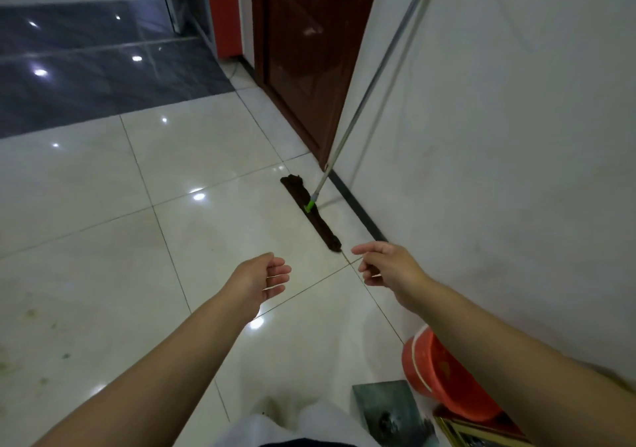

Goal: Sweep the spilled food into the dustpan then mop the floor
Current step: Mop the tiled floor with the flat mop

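A flat mop leans against the white wall on the right. Its dark brown head (310, 213) lies on the pale tiled floor (103, 226) beside the baseboard, and its silver pole with green ends (373, 84) rises to the top edge. My left hand (261, 281) and my right hand (387, 263) reach forward side by side, just short of the mop head's near end. Both hands hold nothing, with fingers loosely curled and apart. Faint smudges mark the tiles at the lower left (38, 340). No dustpan or broom is in view.
A red bucket (437, 374) stands by the wall at the lower right, partly behind my right forearm. A greenish flat object (389, 412) lies beside it. A brown door (306, 54) stands ahead, past the mop. Dark tiles (86, 68) cover the floor at the far left.
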The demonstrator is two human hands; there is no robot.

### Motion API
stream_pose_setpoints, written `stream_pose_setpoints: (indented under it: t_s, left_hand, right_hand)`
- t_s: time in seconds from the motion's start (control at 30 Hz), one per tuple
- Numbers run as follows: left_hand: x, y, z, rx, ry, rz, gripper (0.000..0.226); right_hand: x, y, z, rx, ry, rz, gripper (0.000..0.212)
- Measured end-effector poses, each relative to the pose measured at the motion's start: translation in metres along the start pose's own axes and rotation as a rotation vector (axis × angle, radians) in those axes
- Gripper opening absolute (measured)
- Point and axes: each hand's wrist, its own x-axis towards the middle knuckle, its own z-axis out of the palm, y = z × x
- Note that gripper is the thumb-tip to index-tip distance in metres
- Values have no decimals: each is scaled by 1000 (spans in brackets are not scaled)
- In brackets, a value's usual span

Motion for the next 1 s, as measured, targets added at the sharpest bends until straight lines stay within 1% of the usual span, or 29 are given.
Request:
stream_pose_setpoints:
  t_s: [0.2,0.3,0.4,0.53,0.67,0.8,0.9,1.0]
  left_hand:
    - [28,39,3,-24,38,14,30]
    - [49,66,10,-43,74,36,29]
    - [77,100,27,-62,100,67,28]
    - [118,158,64,-85,139,114,26]
    - [159,215,110,-94,185,97,22]
    - [201,279,157,-100,226,105,20]
    - [229,322,190,-105,216,128,20]
    - [253,352,216,-106,195,131,19]
  right_hand:
    - [49,-31,-9,62,15,-10,27]
    - [87,-52,-16,76,13,-27,27]
    - [136,-81,-27,114,-26,-56,27]
    - [212,-132,-50,190,-54,-54,27]
    - [281,-191,-85,275,-49,-40,24]
    - [349,-254,-122,270,-20,-61,24]
    - [400,-296,-143,259,14,-66,27]
    - [448,-331,-158,256,92,-71,30]
